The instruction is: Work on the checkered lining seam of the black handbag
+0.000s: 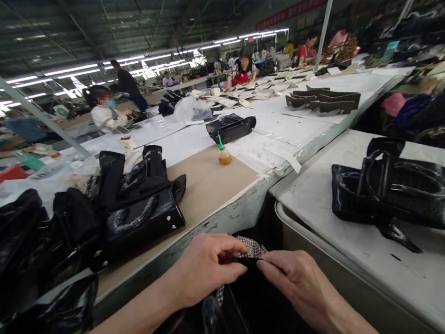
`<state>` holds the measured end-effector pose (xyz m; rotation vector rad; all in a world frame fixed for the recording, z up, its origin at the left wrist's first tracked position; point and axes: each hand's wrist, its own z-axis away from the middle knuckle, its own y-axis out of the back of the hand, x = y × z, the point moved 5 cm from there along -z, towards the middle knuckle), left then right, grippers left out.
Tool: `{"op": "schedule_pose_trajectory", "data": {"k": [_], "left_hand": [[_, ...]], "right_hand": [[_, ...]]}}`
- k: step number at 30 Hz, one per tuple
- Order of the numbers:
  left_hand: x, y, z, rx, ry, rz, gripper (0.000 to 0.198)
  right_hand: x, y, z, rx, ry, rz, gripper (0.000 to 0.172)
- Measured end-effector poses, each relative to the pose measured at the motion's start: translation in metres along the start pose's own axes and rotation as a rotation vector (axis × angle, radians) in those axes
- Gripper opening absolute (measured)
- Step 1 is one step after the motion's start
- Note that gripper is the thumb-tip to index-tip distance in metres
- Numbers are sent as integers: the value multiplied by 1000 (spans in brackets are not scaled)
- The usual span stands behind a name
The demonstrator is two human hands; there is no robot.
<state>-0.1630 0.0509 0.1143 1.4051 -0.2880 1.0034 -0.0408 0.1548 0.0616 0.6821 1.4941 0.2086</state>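
A black bag point(267, 308) is at the bottom centre, below the table edge, with its upper edge between my hands. My left hand point(211, 265) pinches that edge from the left, thumb pointing right. From the right, my right hand point(294, 279) grips the same edge close to the left fingertips. Behind the fingers shows a piece of black-and-white checked cloth point(251, 247). The bag's lower part is dark and cut off by the frame.
Black bags point(142, 217) are heaped on the long table point(205, 181) at left. A small bottle of amber liquid point(225, 157) and another black bag point(230, 128) stand farther back. More black bags point(405, 190) lie on the right table point(314, 197). Several people work beyond.
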Motion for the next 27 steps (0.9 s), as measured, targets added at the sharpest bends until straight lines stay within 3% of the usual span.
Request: {"op": "schedule_pose_trajectory", "data": {"k": [6,10,19,27], "left_hand": [[5,-1,5,40,-80,-116,19],[0,-4,1,18,-58,-132,17],[-7,-4,-41,-54,65,-101,14],[-27,-3,-69,-111,145,-26,14]], "right_hand": [[-2,2,0,-42,-3,-105,41],[5,4,-3,-88,-22,-244,38],[45,7,-21,-125,-191,-504,24],[55,15,-32,-214,-289,-677,21]]}}
